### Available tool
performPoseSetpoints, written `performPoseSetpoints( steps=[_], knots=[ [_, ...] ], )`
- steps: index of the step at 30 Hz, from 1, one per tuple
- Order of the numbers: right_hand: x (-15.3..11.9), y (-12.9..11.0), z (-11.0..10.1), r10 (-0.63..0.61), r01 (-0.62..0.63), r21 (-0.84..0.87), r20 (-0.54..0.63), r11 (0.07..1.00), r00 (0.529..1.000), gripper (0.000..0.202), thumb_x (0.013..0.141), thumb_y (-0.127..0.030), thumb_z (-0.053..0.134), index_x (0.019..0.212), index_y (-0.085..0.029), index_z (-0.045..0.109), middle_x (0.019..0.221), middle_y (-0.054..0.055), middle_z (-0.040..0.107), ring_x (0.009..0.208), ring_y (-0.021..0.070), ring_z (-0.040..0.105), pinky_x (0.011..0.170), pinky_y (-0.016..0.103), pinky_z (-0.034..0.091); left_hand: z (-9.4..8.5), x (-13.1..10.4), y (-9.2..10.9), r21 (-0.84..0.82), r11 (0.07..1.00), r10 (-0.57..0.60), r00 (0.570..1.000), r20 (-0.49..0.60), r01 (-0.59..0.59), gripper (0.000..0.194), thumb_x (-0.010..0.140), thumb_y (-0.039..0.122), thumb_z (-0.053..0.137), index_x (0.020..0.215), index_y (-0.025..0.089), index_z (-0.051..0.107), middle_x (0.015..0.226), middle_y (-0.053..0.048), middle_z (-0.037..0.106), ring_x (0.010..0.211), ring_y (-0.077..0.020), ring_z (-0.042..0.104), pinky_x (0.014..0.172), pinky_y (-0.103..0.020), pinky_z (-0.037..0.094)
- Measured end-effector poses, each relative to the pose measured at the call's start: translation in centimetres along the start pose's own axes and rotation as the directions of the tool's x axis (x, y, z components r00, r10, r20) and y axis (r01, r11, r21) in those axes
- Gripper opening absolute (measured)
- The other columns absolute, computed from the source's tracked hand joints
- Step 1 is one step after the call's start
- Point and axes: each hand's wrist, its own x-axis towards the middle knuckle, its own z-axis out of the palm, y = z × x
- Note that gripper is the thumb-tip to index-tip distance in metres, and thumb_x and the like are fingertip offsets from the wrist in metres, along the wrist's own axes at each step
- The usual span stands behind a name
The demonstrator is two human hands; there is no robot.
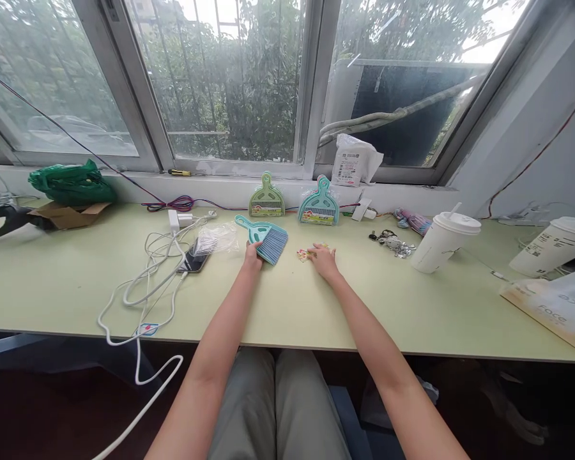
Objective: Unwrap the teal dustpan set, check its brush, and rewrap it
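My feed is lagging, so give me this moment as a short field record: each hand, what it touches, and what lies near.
left hand: rests on the teal hand brush, by its bristles; grip not clear
right hand: flat on the desk, fingers at small colourful scraps
behind hands: green dustpan set and teal dustpan set, against the sill
left side: phone, white cables
right side: keys, two lidded cups

Soft daylight, wide-angle bend

Light pours through the big white-framed glass windows [230, 83], blown out at top right; the pale green laminate desk [52, 281] is evenly lit, its edges curved.
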Motion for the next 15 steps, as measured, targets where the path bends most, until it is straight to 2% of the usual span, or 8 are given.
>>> performPoseSetpoints(
  steps=[3,6,8,11,13,15],
  knots=[
    [-0.1,-0.5,0.1,-0.022,0.021,0.01,0.072,1.0,0.997,0.035,0.093,-0.018,0.041,0.119,-0.028,0.062,0.147,0.006,0.042,0.138,0.0227,0.032,0.111,0.063,0.001,0.1,-0.1,0.0,0.03,1.0,-0.005,1.0,-0.02,0.005,0.046,0.073,0.005,0.052,0.113,0.026,0.046,0.106,-0.003,0.063,0.092,-0.0143,0.065,0.084,-0.033,0.055],
    [-0.3,-0.6,0.2,-0.033,0.033,-0.004,0.09,0.999,0.995,0.038,0.094,-0.028,0.044,0.131,-0.026,0.052,0.148,0.008,0.039,0.139,0.0252,0.03,0.11,0.065,-0.002,0.2,-0.2,0.0,0.036,0.999,0.011,1.0,-0.008,-0.011,0.048,0.073,0.005,0.051,0.115,0.026,0.046,0.106,-0.003,0.063,0.093,-0.0141,0.064,0.085,-0.033,0.055],
    [-0.3,-0.5,0.2,-0.049,0.05,-0.009,0.089,0.999,0.995,0.037,0.094,-0.033,0.045,0.129,-0.025,0.055,0.145,0.008,0.043,0.138,0.0262,0.033,0.109,0.066,-0.004,0.3,-0.3,-0.1,0.005,1.0,0.012,1.0,-0.002,-0.012,0.048,0.072,0.004,0.051,0.114,0.026,0.046,0.104,-0.003,0.063,0.092,-0.0141,0.064,0.085,-0.033,0.054],
    [-0.1,0.2,-0.1,-0.038,0.038,0.006,0.039,0.999,0.999,0.03,0.091,-0.03,0.049,0.118,-0.025,0.063,0.133,0.007,0.057,0.127,0.0247,0.048,0.112,0.061,-0.003,0.4,-0.5,-0.1,-0.027,1.0,-0.003,1.0,-0.006,0.003,0.044,0.071,0.003,0.052,0.109,0.025,0.047,0.1,-0.002,0.062,0.089,-0.0145,0.064,0.085,-0.035,0.054],
    [0.2,0.5,-0.4,0.04,-0.038,0.099,-0.015,0.994,0.999,0.03,0.088,-0.03,0.053,0.114,-0.022,0.066,0.121,0.008,0.065,0.116,0.0239,0.057,0.114,0.055,0.007,0.5,-0.7,-0.2,-0.028,1.0,-0.008,1.0,-0.002,0.008,0.042,0.07,0.002,0.053,0.105,0.025,0.048,0.098,-0.001,0.062,0.087,-0.0148,0.064,0.084,-0.036,0.054],
    [0.4,0.5,-0.7,0.131,-0.101,0.303,-0.081,0.948,0.988,0.035,0.088,-0.033,0.052,0.117,-0.019,0.064,0.117,0.01,0.067,0.11,0.0234,0.061,0.111,0.048,0.026,0.7,-1.0,-0.4,-0.02,1.0,-0.015,1.0,0.005,0.015,0.04,0.069,0.002,0.055,0.102,0.025,0.048,0.096,-0.001,0.061,0.086,-0.0152,0.064,0.083,-0.037,0.055]
  ],
)
